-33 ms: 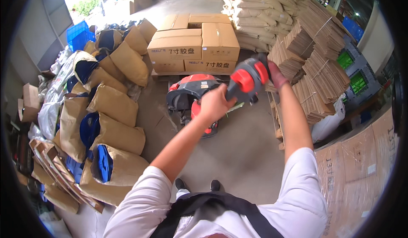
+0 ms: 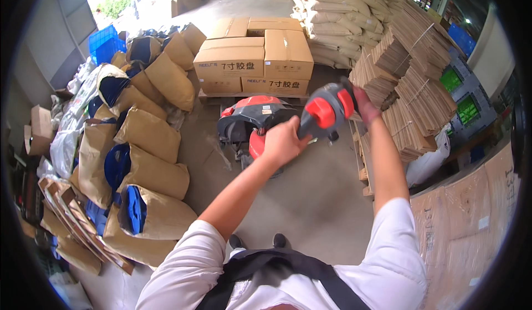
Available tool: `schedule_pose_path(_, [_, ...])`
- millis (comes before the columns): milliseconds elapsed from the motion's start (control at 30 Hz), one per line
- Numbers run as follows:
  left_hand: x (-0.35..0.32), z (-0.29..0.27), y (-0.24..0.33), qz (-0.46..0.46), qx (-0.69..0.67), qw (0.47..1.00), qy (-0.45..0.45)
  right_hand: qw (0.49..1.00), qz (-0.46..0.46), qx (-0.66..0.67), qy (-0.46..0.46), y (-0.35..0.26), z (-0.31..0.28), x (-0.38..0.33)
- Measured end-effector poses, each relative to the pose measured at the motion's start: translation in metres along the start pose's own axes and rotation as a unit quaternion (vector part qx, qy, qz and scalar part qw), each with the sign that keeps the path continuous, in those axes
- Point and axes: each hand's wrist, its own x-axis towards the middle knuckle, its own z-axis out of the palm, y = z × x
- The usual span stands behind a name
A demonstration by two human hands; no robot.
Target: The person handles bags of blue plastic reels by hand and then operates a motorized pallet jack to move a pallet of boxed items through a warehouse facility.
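Note:
Ahead of me stands a red and black electric pallet truck, facing a pallet of boxes. Its control handle, black with red parts, rises toward me at a slant. My left hand is closed around the left, lower side of the handle head. On the opposite side, my right hand, which looks dark red, wraps the grip; its fingers are partly hidden. Part of the truck's body is covered by my left hand and forearm.
Brown cartons stand stacked on a pallet beyond the truck. To the left lie paper sacks with blue contents. On the right are flattened cardboard bundles, wrapped boxes and a wooden pallet edge. Pale sacks are piled behind.
The handle and both hands have shifted slightly to the right. Both hands keep their hold, and the truck's body stays nearly where it was.

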Motion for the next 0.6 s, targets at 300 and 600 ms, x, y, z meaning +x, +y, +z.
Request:
schedule_pose_path(300, [-0.202,-0.037,-0.016,0.156,0.094,0.975,-0.128,0.918,-0.088,-0.247,-0.298,0.050,0.030,-0.253])
schedule_pose_path(600, [-0.371,-0.044,-0.062,0.032,0.183,0.956,-0.228,0.746,0.029,-0.358,-0.561,0.163,0.180,-0.352])
